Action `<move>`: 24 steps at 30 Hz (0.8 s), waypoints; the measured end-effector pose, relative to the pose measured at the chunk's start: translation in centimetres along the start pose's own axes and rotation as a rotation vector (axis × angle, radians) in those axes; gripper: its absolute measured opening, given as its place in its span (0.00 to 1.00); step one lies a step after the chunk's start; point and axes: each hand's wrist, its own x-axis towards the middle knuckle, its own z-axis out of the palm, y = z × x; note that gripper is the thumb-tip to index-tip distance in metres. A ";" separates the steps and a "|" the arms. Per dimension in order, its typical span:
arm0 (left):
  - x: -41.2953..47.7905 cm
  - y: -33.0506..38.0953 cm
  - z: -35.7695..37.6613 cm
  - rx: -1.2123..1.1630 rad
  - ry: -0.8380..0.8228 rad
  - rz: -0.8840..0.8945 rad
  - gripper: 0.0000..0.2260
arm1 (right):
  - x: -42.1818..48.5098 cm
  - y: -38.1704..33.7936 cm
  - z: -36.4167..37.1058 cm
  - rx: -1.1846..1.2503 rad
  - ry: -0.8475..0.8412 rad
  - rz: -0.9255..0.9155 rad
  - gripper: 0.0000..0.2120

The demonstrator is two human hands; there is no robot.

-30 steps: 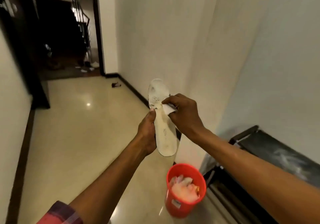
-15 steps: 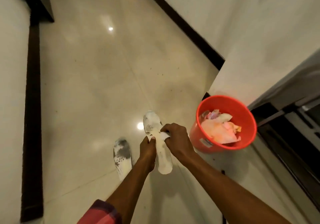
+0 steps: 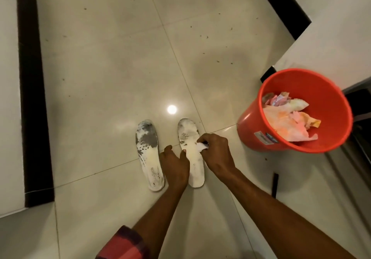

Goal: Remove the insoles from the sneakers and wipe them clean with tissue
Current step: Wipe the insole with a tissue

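Two white insoles are in the head view. The left insole lies flat on the floor, its toe stained dark grey. The right insole is low by the floor, lighter, with grey specks at the toe. My left hand grips this right insole along its left edge at the middle. My right hand pinches a small white tissue against the insole's right side. No sneakers are in view.
An orange bucket holding crumpled used tissues stands on the floor to the right. A black skirting runs along the left wall. A white wall corner and a dark rack are at the right. Small dirt specks dot the tiles.
The view has tilted down from the corridor to the floor. Both hands have lowered the right insole down beside the other insole, with the tissue still pinched on it.
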 end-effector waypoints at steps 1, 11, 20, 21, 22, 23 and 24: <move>0.1 -0.5 -0.8 0.021 0.088 -0.001 0.23 | 0.2 -0.3 0.0 0.008 0.003 0.000 0.14; 3.3 -6.0 -4.9 0.058 0.000 -0.299 0.28 | -3.8 -3.3 -0.2 0.109 -0.089 -0.029 0.09; -4.4 8.4 -12.2 -0.583 -0.312 0.076 0.13 | -3.7 -10.2 -11.1 0.087 0.146 -0.160 0.12; -5.7 11.3 -13.8 -0.661 -0.397 0.135 0.12 | -3.8 -11.8 -13.4 0.102 0.189 -0.183 0.11; -7.1 14.0 -15.3 -0.741 -0.481 0.181 0.12 | -4.0 -13.3 -15.5 0.116 0.233 -0.209 0.10; -8.7 17.0 -17.2 -0.817 -0.557 0.227 0.13 | -4.3 -15.2 -18.1 0.127 0.282 -0.244 0.09; -10.5 19.6 -19.0 -0.889 -0.629 0.268 0.14 | -5.0 -17.0 -20.7 0.123 0.325 -0.280 0.08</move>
